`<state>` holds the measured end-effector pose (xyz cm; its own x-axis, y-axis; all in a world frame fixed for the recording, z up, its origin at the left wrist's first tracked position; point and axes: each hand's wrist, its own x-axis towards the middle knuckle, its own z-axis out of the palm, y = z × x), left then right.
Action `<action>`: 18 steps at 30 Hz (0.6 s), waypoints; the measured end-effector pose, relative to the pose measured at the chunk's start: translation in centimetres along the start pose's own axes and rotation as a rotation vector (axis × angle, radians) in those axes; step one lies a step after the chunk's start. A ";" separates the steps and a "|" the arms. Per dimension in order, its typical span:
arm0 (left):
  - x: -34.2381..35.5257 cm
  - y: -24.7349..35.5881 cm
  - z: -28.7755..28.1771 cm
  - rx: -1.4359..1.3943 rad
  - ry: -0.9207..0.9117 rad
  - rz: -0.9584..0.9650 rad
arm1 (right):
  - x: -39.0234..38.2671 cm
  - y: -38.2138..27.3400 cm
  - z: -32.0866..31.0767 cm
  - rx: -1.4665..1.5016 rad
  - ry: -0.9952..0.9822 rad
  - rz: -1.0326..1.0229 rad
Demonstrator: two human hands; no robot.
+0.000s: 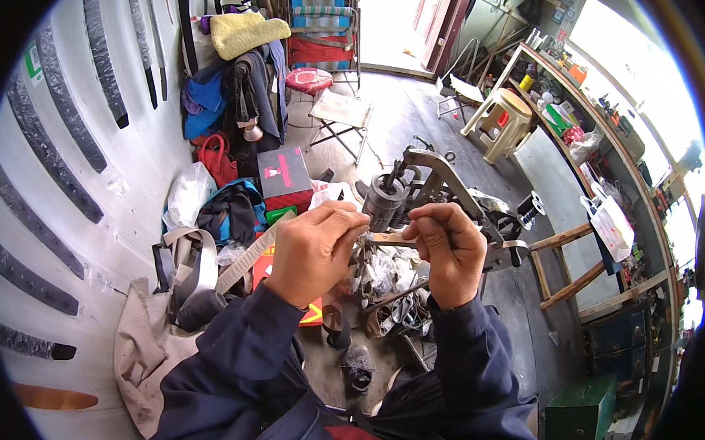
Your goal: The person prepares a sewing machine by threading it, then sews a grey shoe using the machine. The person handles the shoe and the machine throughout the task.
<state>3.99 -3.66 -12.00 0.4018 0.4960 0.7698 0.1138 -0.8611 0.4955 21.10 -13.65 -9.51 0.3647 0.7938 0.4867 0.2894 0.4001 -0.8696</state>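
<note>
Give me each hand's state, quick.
Left hand: closed in a pinch; can't tell if it holds anything.
Right hand: closed, fingers curled; can't tell if it holds anything.

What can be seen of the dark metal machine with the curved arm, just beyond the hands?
The dark metal machine has a thick grey cylinder on its left and a curved arm sloping down rightward. The bare left hand and bare right hand partly hide it; whether they touch it is unclear.

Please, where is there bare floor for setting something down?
Bare floor lies between the nearer folding stool and the beige plastic stool. It is crowded beyond the left hand, with a grey box and red handbag.
</note>
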 end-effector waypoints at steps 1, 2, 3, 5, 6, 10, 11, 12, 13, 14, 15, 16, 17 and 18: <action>0.1 0.1 0.0 -0.010 -0.021 0.006 | 0.1 -0.2 0.3 0.028 -0.018 0.004; 0.1 0.2 -0.1 -0.020 -0.043 0.012 | 0.2 -0.4 0.4 0.047 -0.034 0.010; 0.2 0.3 -0.1 -0.037 -0.068 0.013 | 0.4 -0.5 0.7 0.025 -0.035 -0.005; 0.3 0.6 -0.1 -0.014 -0.088 0.043 | 0.6 -0.6 1.3 -0.015 -0.028 -0.048; 0.4 0.8 -0.1 -0.005 -0.095 0.058 | 0.8 -0.6 1.5 0.006 -0.033 -0.033; 1.0 1.0 -0.2 0.016 -0.049 0.120 | 1.0 -0.7 1.8 -0.048 -0.082 0.085; 1.1 1.1 -0.3 0.012 -0.035 0.125 | 1.0 -0.7 1.7 -0.066 -0.079 0.087; 1.0 1.1 -0.4 0.035 -0.046 0.112 | 1.0 -0.7 1.6 -0.085 -0.076 0.090; 1.1 1.1 -0.4 0.009 -0.044 0.081 | 1.1 -0.6 1.5 -0.105 -0.072 0.094; 1.2 1.2 -0.3 -0.018 -0.043 0.050 | 1.1 -0.5 1.5 -0.090 -0.067 0.087; 1.3 1.2 -0.3 -0.044 -0.043 0.020 | 1.1 -0.4 1.4 -0.107 -0.077 0.061; 1.3 1.2 -0.2 -0.055 -0.040 0.000 | 1.1 -0.3 1.3 -0.123 -0.087 0.036; 1.4 1.2 -0.2 -0.066 -0.036 -0.020 | 1.2 -0.2 1.2 -0.153 -0.099 -0.011; 1.6 1.1 -0.2 -0.076 -0.032 -0.040 | 1.4 0.0 1.3 -0.128 -0.097 -0.018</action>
<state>4.58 -3.84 -10.15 0.4277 0.5247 0.7361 0.0618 -0.8294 0.5553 20.47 -11.97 -8.95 0.2728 0.8299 0.4866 0.4075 0.3585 -0.8399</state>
